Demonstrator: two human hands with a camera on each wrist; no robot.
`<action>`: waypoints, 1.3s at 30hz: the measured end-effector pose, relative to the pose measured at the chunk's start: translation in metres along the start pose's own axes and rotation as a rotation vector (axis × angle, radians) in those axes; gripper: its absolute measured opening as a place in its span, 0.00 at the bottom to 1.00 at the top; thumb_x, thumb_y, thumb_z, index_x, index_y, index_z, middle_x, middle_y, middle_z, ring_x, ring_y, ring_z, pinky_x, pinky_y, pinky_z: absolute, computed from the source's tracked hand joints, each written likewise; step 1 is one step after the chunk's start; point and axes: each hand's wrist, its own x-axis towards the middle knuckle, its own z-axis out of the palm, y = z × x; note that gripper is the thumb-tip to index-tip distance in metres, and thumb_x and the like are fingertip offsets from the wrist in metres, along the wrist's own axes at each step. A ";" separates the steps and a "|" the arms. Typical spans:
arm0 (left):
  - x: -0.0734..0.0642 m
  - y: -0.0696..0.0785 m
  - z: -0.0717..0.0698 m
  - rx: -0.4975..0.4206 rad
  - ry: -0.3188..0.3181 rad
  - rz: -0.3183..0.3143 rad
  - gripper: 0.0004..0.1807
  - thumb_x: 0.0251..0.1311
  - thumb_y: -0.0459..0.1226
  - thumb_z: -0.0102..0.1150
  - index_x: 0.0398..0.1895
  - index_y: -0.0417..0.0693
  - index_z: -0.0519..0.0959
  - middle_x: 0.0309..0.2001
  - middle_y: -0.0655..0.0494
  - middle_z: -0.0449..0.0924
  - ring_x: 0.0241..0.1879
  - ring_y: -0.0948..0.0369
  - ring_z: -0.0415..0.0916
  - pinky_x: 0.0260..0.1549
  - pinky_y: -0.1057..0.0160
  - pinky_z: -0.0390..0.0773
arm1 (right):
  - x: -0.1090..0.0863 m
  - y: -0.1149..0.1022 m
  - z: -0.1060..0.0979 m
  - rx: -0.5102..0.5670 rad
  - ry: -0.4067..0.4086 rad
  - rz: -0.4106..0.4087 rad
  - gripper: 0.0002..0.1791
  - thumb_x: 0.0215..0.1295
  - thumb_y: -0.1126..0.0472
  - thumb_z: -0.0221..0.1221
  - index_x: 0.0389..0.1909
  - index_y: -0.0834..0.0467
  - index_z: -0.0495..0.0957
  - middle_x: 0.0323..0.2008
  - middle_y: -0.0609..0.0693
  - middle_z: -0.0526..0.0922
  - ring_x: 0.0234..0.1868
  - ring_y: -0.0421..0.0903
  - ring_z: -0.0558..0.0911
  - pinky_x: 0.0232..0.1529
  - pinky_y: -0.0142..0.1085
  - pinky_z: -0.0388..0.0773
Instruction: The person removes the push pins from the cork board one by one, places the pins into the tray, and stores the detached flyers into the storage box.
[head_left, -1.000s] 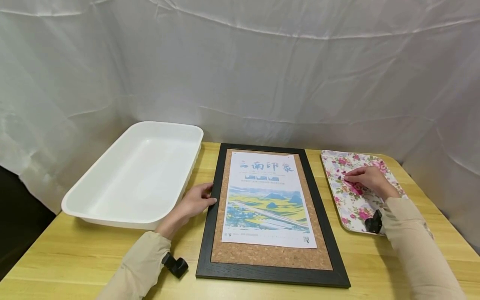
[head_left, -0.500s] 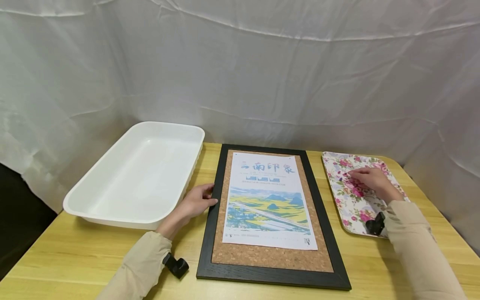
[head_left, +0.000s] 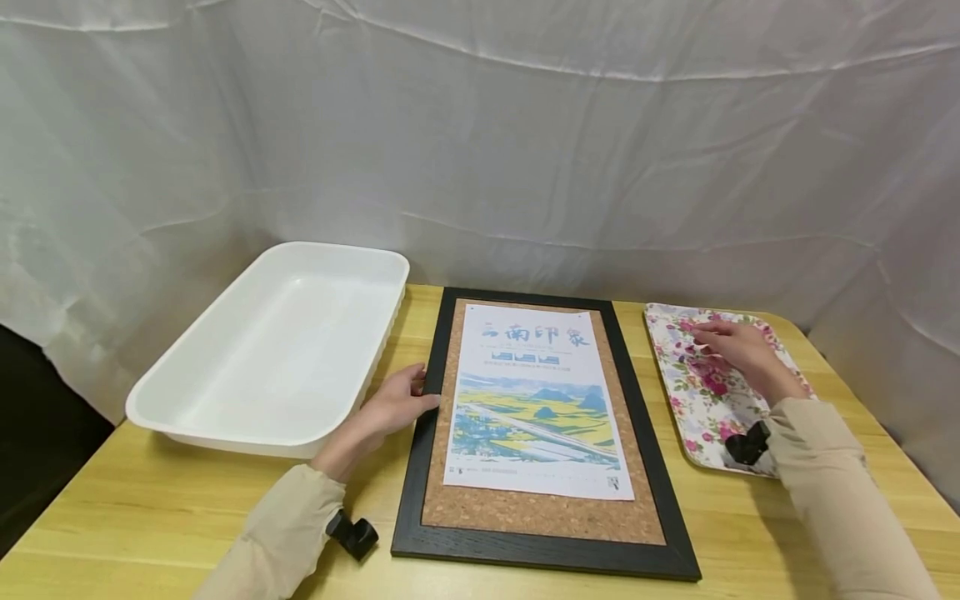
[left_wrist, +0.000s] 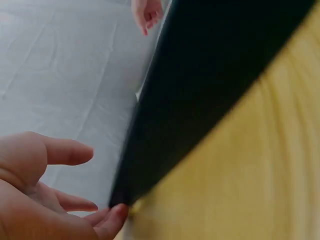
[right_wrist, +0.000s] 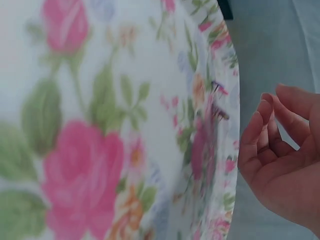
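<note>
My left hand [head_left: 392, 402] rests at the left edge of a black-framed cork board [head_left: 546, 557]; in the left wrist view its fingertips [left_wrist: 119, 212] touch the frame edge, thumb apart. A printed landscape poster [head_left: 525, 400] lies on the cork, with small dots like pins at its top corners. My right hand [head_left: 742, 350] hovers over a floral tray [head_left: 693, 429], fingers bent. In the right wrist view its thumb and fingertips [right_wrist: 267, 100] come close together; I cannot tell whether they pinch something tiny. Small dark bits [right_wrist: 220, 112] lie on the tray near the fingers.
A deep white plastic tub [head_left: 262, 367] stands left of the board, close to my left forearm. Pale grey cloth [head_left: 525, 150] hangs behind the wooden table [head_left: 135, 508]. Black camera mounts [head_left: 352, 535] sit on both wrists.
My right hand has lifted slightly from the tray's surface, its fingertips a little more spread. The left hand stays at the frame edge, its thumb shifted slightly onto it.
</note>
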 end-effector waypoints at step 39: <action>-0.070 0.023 0.028 0.177 -0.117 0.205 0.40 0.56 0.28 0.65 0.71 0.33 0.58 0.71 0.36 0.54 0.71 0.40 0.45 0.60 0.37 0.57 | 0.036 -0.088 0.092 0.039 -0.129 -0.129 0.26 0.74 0.60 0.51 0.66 0.70 0.65 0.63 0.68 0.68 0.61 0.60 0.70 0.57 0.48 0.70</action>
